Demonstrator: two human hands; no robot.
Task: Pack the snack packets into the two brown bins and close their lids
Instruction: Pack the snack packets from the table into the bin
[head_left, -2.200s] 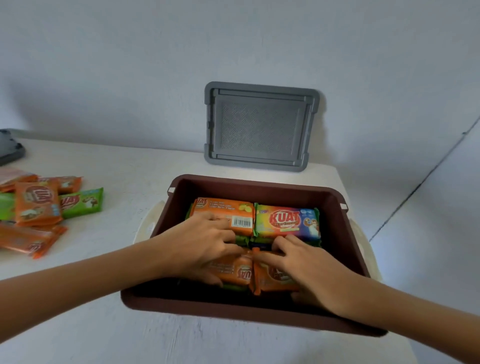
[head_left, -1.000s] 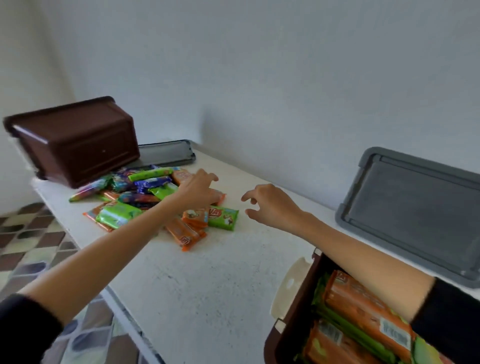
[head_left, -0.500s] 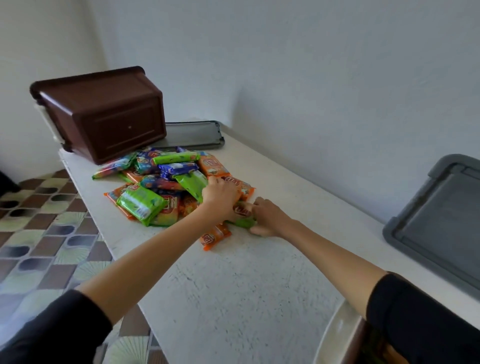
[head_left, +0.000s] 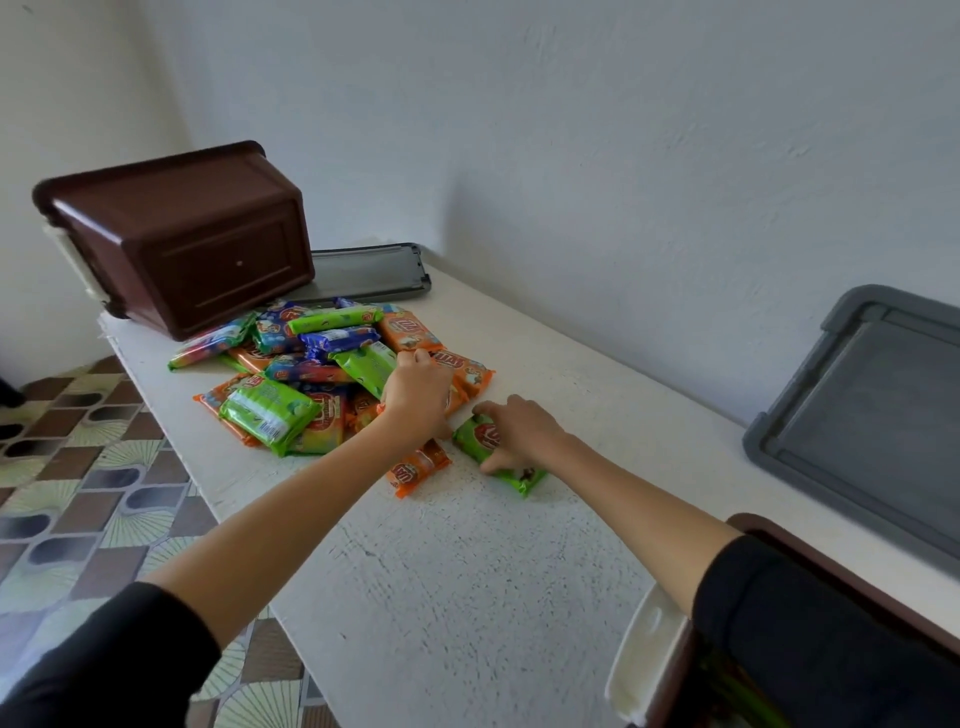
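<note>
So that binning follows, centre-frame green foil snack packet (head_left: 511, 475) is gripped by right hand (head_left: 521, 430), orange foil packet (head_left: 471, 377) by left hand (head_left: 417, 396).

A loose pile of glossy orange, green and blue snack packets (head_left: 311, 374) lies on the white worktop (head_left: 467, 571), spilling up against a dark brown plastic bin (head_left: 182, 239) that is tipped on its side with its base toward the camera. A flat grey lid (head_left: 369, 273) lies behind that bin. The left hand (head_left: 415, 395) covers orange packets at the pile's edge, its grip hidden. The right hand (head_left: 519, 428) grips a green packet (head_left: 511, 475) just apart from the pile, beside a lone orange packet (head_left: 418, 467). The second brown bin (head_left: 769, 525) stands upright at lower right with green wrappers showing inside. A second grey lid (head_left: 872, 405) leans against the wall (head_left: 623, 156).
</note>
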